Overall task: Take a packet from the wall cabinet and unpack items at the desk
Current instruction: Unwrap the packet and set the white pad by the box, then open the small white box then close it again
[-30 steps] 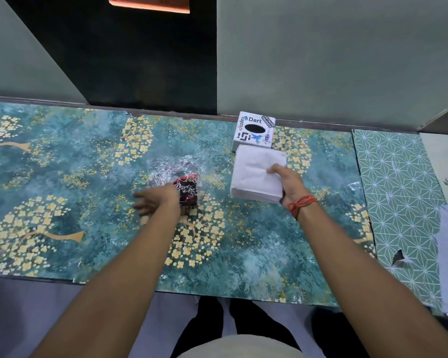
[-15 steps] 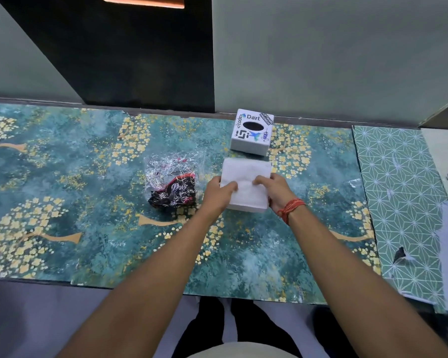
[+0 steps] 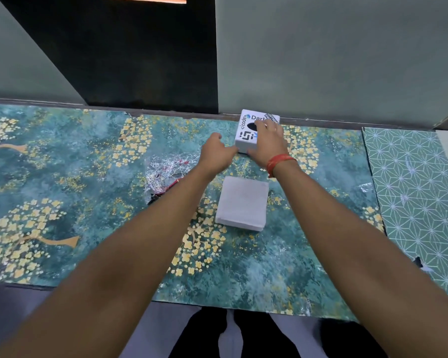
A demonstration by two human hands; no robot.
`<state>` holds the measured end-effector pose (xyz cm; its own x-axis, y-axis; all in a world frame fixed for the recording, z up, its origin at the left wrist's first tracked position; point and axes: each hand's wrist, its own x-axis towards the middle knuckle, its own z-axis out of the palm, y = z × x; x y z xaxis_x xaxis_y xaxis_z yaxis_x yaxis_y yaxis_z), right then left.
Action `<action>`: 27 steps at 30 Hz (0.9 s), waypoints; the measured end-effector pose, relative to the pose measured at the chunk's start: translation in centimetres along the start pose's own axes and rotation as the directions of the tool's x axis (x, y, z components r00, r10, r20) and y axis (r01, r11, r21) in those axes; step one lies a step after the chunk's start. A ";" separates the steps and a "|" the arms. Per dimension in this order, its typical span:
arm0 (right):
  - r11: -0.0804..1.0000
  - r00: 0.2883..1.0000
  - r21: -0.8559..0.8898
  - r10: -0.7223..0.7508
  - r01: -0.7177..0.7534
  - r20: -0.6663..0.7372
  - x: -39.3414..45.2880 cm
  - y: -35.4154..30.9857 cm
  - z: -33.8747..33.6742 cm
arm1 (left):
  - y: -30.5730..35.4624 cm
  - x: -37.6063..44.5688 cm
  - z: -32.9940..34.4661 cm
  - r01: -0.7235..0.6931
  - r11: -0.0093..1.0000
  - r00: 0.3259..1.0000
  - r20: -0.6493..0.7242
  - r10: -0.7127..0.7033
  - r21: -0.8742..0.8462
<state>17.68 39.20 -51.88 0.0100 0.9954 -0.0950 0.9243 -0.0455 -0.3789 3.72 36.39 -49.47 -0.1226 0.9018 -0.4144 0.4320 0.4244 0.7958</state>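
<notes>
A white stickered box [image 3: 246, 135] with a dark oval hole on top stands at the desk's back edge. My right hand [image 3: 265, 143] lies over its top and right side, gripping it. My left hand [image 3: 217, 152] is at the box's left side, fingers apart, thumb near its lower corner; contact is unclear. A stack of white napkins [image 3: 242, 202] lies flat on the desk between my forearms, free of both hands. A crumpled clear plastic packet [image 3: 163, 169] with a dark red-and-black item inside lies left of it, partly hidden by my left forearm.
The desk [image 3: 62, 202] is covered in a teal sheet with yellow blossoms. A green geometric-patterned sheet [image 3: 411, 189] covers the right end. A grey wall and a dark panel [image 3: 127, 52] rise directly behind the desk's back edge.
Both hands let go of the napkin stack, which now lies on the desk nearer me. They moved forward to the white box; the right hand now grips it.
</notes>
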 end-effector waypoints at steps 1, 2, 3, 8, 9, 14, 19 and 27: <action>0.998 0.999 -0.067 0.005 -0.001 0.052 0.9 0.0 0.4 | -0.2 0.3 0.1 0.008 1.000 1.000 0.006 -0.007 -0.028; 0.993 0.995 -0.119 0.005 0.007 0.099 1.7 0.2 1.0 | -0.6 0.5 0.2 0.022 0.998 1.000 0.017 -0.021 -0.050; 0.987 0.990 -0.159 0.011 0.012 0.141 2.2 0.4 1.6 | -1.2 0.7 0.4 0.033 0.997 0.999 0.028 -0.031 -0.066; 0.981 0.998 -0.189 -0.037 0.048 0.059 2.8 1.7 3.5 | -3.2 1.6 0.5 0.059 0.988 0.998 0.042 -0.054 -0.140; 0.994 0.999 -0.096 -0.048 0.050 0.024 2.5 1.6 3.2 | -3.3 1.3 0.2 0.056 0.983 0.998 0.043 -0.049 -0.175; 0.773 0.994 0.631 0.004 0.066 -0.110 -2.6 -0.8 -1.7 | -1.7 -2.1 -1.6 0.084 0.908 0.987 0.163 -0.018 -0.410; 0.555 1.000 0.831 -0.020 0.027 -0.019 -7.2 -2.5 -4.7 | -0.9 -4.9 -2.5 0.112 0.845 0.963 0.265 0.036 -0.523; 0.443 0.990 0.885 0.061 -0.143 0.129 -11.1 -2.9 -3.1 | -3.4 -7.0 -2.9 0.100 0.850 0.974 0.224 0.022 -0.517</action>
<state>16.05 28.52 -46.91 0.0173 0.9715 -0.2364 0.0709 -0.2370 -0.9689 0.52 28.84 -47.97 0.0899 0.8697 -0.4854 -0.1074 0.4930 0.8634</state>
